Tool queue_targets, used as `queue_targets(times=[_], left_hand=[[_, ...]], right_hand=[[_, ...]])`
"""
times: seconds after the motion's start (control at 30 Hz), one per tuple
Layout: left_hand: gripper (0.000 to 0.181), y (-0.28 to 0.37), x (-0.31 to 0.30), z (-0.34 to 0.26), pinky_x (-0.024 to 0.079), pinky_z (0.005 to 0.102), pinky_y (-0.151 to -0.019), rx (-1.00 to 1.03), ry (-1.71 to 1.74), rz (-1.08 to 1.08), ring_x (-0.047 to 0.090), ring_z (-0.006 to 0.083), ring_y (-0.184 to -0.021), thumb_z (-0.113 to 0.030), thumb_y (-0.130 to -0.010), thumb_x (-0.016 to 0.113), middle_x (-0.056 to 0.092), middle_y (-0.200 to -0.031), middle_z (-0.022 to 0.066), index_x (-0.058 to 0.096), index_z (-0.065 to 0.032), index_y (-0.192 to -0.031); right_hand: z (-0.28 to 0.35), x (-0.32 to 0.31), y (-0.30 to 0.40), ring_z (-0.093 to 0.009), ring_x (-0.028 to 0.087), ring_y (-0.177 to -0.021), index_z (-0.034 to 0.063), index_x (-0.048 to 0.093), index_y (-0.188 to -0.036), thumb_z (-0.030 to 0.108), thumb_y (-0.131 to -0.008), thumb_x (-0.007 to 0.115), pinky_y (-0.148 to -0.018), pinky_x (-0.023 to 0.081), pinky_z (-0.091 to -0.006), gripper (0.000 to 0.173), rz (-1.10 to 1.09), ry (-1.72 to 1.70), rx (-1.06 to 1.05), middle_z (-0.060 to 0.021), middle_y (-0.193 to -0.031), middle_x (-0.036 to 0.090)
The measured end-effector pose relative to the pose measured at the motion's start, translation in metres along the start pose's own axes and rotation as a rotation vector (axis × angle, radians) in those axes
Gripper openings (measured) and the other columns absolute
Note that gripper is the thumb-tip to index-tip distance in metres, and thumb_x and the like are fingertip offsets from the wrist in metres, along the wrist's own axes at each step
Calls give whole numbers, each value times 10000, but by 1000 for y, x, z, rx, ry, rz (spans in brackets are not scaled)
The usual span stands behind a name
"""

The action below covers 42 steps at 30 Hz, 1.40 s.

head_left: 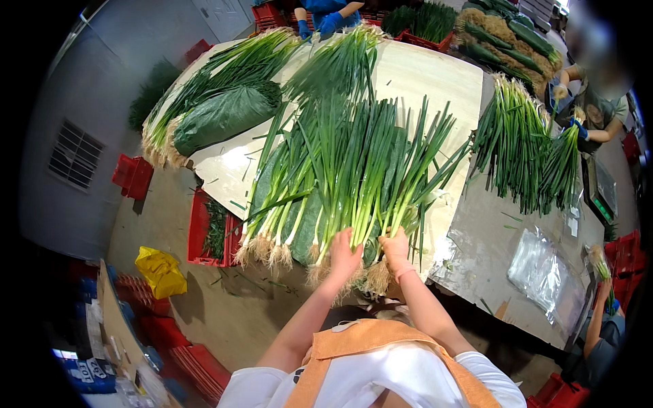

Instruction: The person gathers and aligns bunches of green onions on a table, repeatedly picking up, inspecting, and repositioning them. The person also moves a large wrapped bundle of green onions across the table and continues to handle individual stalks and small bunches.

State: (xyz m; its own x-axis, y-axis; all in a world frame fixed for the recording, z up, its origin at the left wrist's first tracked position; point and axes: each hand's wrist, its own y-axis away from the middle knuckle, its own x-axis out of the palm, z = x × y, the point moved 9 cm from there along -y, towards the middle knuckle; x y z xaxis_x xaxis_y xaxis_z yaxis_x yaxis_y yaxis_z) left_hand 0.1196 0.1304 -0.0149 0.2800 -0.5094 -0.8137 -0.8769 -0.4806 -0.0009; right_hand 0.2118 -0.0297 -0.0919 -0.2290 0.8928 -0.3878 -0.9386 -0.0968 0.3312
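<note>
Green onions [352, 183] with long green leaves and bushy roots lie fanned across the near edge of a pale table [428, 71], roots towards me. My left hand [345, 255] is closed around white stems near the roots in the middle of the pile. Just right of it, my right hand [397, 250] grips another cluster of stems above a root tuft [377, 276]. Beneath the onions, dark green sheeting [303, 224] shows. A bundle in green wrap [227, 120] lies at the table's left, beside more loose onions [234, 64]. Another heap [339, 64] lies at the far side.
Across the table are a co-worker's blue-gloved hands [331, 23]. On the right stand a grey table [474, 265] with onions [515, 143] and clear plastic bags [543, 270], and co-workers. A red crate [196, 229] and a yellow bag [160, 272] are at left.
</note>
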Motion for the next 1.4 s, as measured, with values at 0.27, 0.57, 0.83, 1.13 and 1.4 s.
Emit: queue_targets(times=[0.27,0.57,0.83,1.13,1.4], left_hand=[[320,56,12,-71,454,375,-634,41,353,418,595,315,-712,-277,-913,489,612,-810,166,475,-21,-1105],[170,48,33,-25,368,291,-533,-212,558,410,477,164,-591,-142,-851,488,517,-686,50,500,-32,-981],[152,25,-19,33,340,237,-491,-342,952,94,411,56,-540,-191,-850,582,503,-661,-29,559,-67,-936],[403,20,16,48,485,409,-656,-274,-82,238,629,329,-770,-366,-773,649,637,-812,157,543,-41,-987],[304,32,25,85,443,275,-643,-623,667,395,565,159,-716,-260,-741,707,607,-813,46,586,-59,-935]], right_hand=[[53,-47,50,-123,518,-704,-8,496,-1128,11,-781,552,-628,444,-233,352,361,-905,175,-100,-962,620],[11,-57,50,-126,527,-591,-23,514,-1087,22,-781,574,-558,443,-220,314,243,-724,211,-137,-913,641],[36,-76,50,-130,556,-640,-32,520,-1063,-2,-805,544,-556,445,-227,261,183,-666,28,-107,-869,629],[40,0,43,-159,532,-738,17,536,-981,-28,-796,543,-673,431,-243,191,211,-622,165,-66,-861,564],[30,66,38,-166,540,-761,35,533,-945,17,-744,667,-684,425,-278,243,229,-597,147,-37,-821,559]])
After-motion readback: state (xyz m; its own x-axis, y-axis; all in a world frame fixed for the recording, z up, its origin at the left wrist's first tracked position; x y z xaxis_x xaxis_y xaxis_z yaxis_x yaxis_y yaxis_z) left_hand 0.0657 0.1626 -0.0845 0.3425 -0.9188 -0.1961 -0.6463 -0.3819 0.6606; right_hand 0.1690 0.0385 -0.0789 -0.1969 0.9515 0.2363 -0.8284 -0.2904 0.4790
